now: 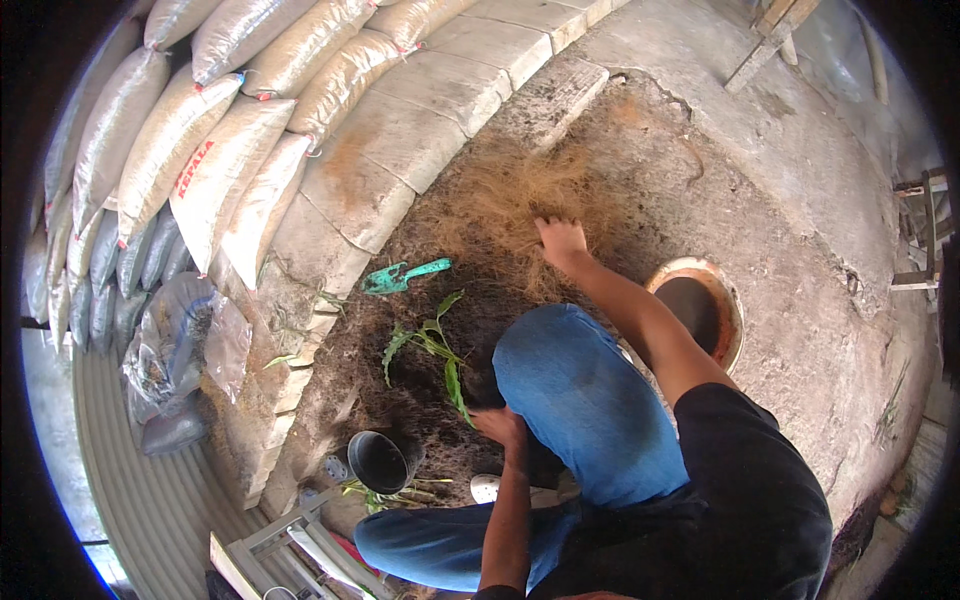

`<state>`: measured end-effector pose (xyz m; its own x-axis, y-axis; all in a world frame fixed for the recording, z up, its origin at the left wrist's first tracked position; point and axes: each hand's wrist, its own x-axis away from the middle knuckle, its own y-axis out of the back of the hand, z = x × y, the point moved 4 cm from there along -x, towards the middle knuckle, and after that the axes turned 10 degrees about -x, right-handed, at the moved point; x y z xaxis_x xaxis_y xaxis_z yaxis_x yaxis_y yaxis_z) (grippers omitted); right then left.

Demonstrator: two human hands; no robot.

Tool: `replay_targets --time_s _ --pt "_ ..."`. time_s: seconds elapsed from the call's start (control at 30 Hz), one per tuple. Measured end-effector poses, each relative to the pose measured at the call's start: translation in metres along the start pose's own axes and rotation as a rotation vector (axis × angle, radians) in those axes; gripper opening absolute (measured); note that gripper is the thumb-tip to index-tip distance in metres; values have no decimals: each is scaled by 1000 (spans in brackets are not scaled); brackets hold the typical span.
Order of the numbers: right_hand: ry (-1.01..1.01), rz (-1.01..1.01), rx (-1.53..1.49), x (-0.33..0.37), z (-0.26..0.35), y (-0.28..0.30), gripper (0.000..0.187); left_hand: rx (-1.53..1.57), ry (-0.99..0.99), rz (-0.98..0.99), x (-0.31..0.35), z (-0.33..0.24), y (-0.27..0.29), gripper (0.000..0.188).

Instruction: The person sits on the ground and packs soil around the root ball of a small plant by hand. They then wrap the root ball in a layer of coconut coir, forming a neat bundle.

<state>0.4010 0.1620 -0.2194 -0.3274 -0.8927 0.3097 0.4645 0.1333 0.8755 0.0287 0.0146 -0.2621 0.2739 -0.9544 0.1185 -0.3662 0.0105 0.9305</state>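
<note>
Low in front of me, my left hand (500,426) is closed at the lower end of a leafy green plant (436,342), whose long leaves spread over dark soil. Its roots are not visible. My right hand (563,243) reaches forward into a loose heap of brown coconut fibre (500,205), fingers curled down into the strands. Left of the heap lies a turquoise hand trowel (400,277) smeared with soil. A black plant pot (380,462) rests tilted near my left knee, with cut green stalks (425,492) beside it.
A round basin (690,305) with dark contents stands right of my right forearm. Stacked filled sacks (215,150) rise at the far left behind a paving-block edge (420,150). Plastic bags (180,340) lie below them. A small metal-framed stool (290,550) is at the lower left.
</note>
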Motion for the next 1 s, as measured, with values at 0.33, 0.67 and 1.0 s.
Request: replay_targets --time_s 0.33,0.67,1.0 --pt "64 -131 -328 -18 -35 75 29 -20 271 121 13 -12 -6 113" --pt "399 -317 -67 19 79 257 30 1331 345 1011 20 -86 19 63" --pt "795 -194 210 216 245 252 50 2047 -71 964 -53 -189 186 64"
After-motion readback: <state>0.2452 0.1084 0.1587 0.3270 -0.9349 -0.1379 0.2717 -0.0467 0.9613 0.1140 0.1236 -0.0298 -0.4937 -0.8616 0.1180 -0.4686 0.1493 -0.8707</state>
